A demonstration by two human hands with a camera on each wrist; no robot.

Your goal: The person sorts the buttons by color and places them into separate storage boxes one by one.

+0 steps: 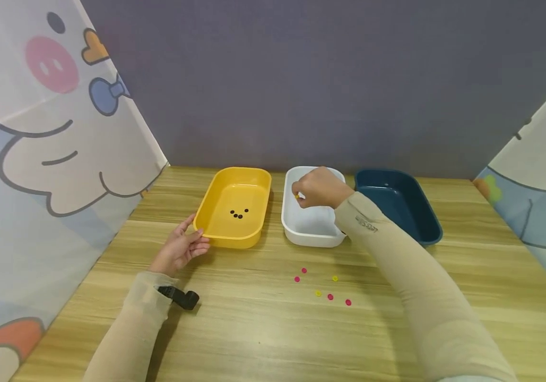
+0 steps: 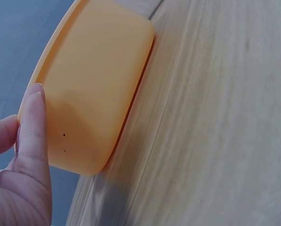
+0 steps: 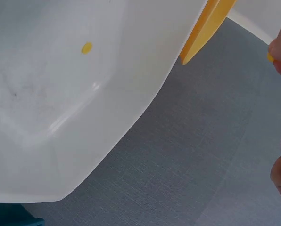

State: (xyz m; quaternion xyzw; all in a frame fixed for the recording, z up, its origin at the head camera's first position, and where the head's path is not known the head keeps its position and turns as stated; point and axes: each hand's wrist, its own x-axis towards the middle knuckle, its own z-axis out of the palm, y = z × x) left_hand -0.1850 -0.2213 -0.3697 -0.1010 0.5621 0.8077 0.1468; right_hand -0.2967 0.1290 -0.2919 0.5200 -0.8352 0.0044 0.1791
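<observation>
Table [image 1: 234,334] lies below; yellow disc [image 3: 270,57] sits pinched in right hand [image 1: 319,187].

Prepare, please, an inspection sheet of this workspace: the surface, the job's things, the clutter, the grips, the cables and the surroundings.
Surface: wood-grain table.
Job's things: four pink pieces and two yellow pieces on the table; four black pieces in the yellow tray; one yellow piece in the white tray; blue tray, partly hidden by the right sleeve.
Clutter: nothing seen.
Left grip: holds the yellow tray's rim.
Right grip: pinches another yellow piece above the white tray.
Cables: nothing seen.
Surroundings: grey backdrop, cartoon-printed side panels.
</observation>
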